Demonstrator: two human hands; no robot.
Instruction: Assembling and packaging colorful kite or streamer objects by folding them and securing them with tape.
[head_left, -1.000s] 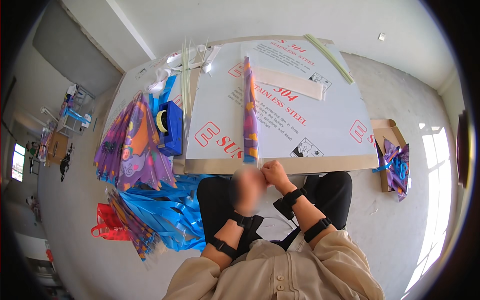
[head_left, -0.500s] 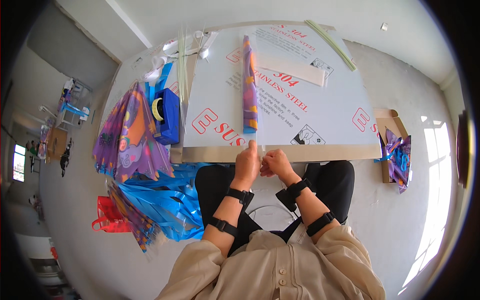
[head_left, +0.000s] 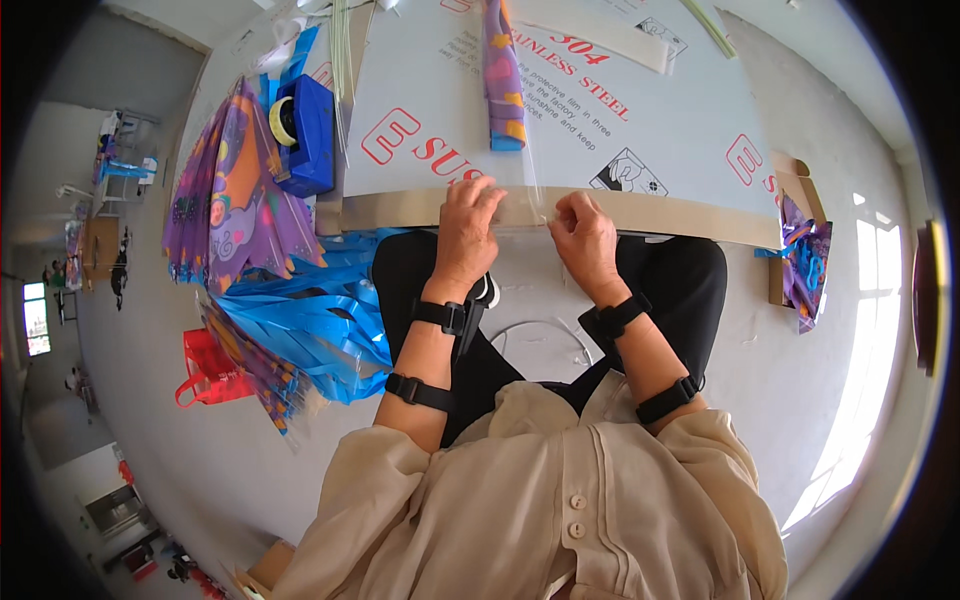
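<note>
A folded purple and orange patterned cloth with a blue end (head_left: pixel 506 95) lies inside a long clear plastic sleeve (head_left: pixel 517 175) on the table. The sleeve's near end reaches the table's front edge. On its left side my left hand (head_left: pixel 466 235) is closed, fingertips pinching the plastic. Across the gap my right hand (head_left: pixel 585 240) is curled, thumb and finger at the sleeve's right edge. How much plastic lies between the fingers is hard to see.
A blue tape dispenser (head_left: pixel 308 135) stands left, beside spread purple patterned cloths (head_left: pixel 235 195). Blue strips (head_left: pixel 300 315) hang below them, near a red bag (head_left: pixel 208 372). A white strip (head_left: pixel 600 40) lies on the film-covered tabletop (head_left: pixel 420 90). An open carton (head_left: pixel 795 190) sits right.
My hands have moved apart sideways, from close together at the sleeve's near end to its two sides. The view has tilted, so the table sits higher in the picture.
</note>
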